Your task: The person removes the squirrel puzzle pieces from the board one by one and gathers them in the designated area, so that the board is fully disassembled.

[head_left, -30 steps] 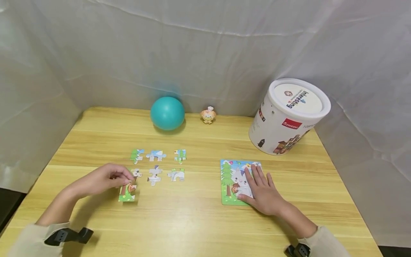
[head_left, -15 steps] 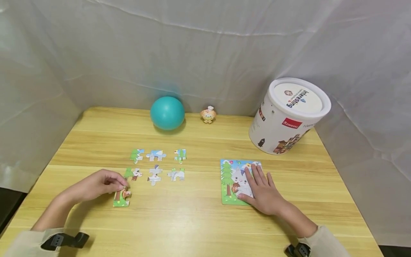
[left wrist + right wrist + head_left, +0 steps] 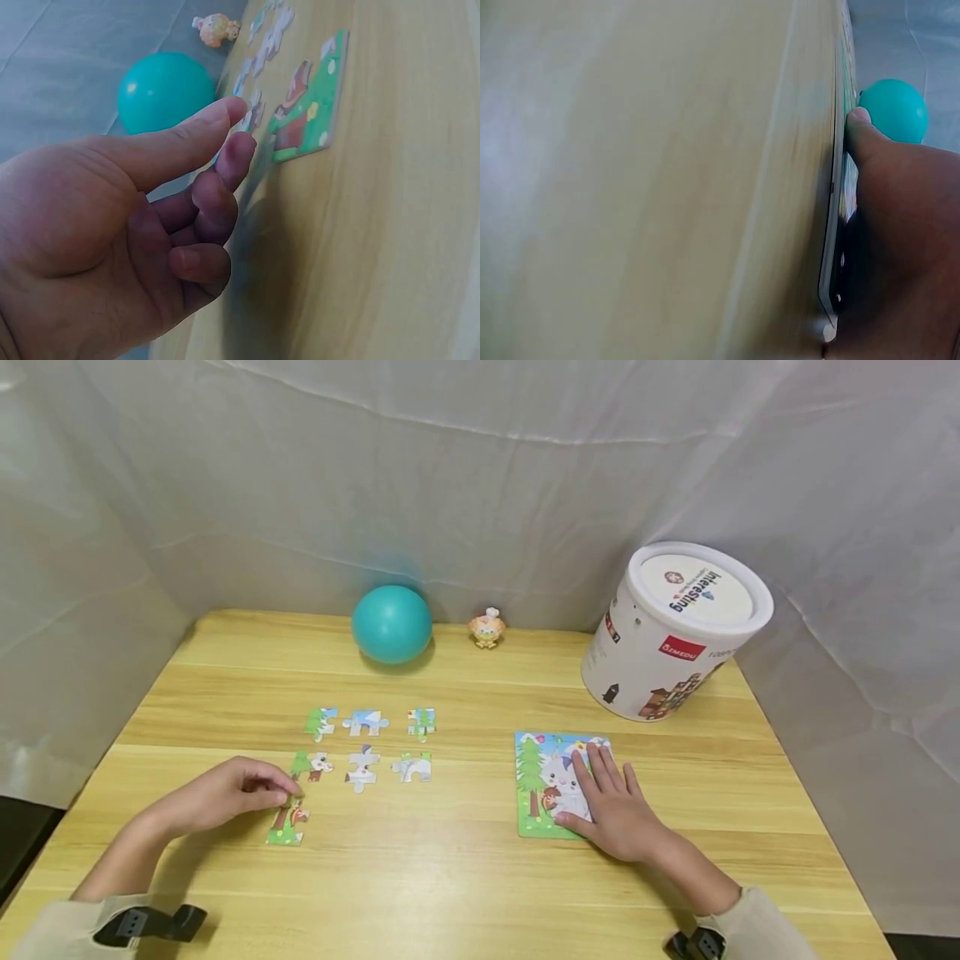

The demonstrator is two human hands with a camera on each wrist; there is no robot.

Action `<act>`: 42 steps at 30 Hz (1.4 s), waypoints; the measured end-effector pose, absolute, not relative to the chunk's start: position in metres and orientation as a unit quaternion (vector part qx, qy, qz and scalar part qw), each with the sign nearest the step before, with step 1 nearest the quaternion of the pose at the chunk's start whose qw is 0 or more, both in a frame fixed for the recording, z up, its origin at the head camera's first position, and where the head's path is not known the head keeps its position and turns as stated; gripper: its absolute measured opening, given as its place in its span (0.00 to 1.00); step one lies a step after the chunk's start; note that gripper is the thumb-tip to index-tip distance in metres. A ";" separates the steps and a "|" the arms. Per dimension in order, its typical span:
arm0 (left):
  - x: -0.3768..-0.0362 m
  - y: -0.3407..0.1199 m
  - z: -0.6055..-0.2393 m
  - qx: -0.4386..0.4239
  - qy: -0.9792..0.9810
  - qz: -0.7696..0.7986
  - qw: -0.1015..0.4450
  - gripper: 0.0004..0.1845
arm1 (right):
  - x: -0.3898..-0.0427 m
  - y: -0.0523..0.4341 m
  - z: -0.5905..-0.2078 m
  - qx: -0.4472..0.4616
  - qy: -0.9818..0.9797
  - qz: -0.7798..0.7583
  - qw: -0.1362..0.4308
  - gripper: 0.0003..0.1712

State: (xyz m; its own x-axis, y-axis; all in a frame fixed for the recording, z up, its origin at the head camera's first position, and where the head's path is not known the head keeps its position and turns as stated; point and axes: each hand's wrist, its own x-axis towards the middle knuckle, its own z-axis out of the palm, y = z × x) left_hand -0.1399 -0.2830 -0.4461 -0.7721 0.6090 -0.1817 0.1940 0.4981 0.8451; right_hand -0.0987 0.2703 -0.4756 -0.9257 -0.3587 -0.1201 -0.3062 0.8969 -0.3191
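1 puzzle piece [image 3: 288, 822] on table, just by L fingers [image 3: 288, 787]

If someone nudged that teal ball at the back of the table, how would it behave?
The teal ball is round and smooth, with nothing beside it to block it, so it would probably roll freely along the table. It rests close to the white backdrop, which would likely stop a backward roll. It looks light, though that is uncertain.
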 end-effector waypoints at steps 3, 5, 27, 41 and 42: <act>-0.140 -0.278 -0.440 0.253 0.829 0.442 0.231 0.10 | -0.099 0.271 -0.476 -0.165 0.972 -0.135 0.098 0.57; -0.140 -0.271 -0.436 0.267 0.823 0.446 0.230 0.10 | -0.100 0.271 -0.477 -0.162 0.974 -0.123 0.102 0.57; -0.163 -0.143 -0.418 0.348 0.825 0.403 0.188 0.14 | -0.106 0.309 -0.450 -0.166 0.952 -0.226 0.122 0.58; -0.166 -0.050 -0.429 0.390 0.815 0.374 0.209 0.22 | -0.104 0.321 -0.461 -0.168 0.951 -0.227 0.128 0.56; -0.167 -0.044 -0.430 0.394 0.816 0.366 0.209 0.22 | -0.104 0.321 -0.462 -0.169 0.952 -0.223 0.127 0.56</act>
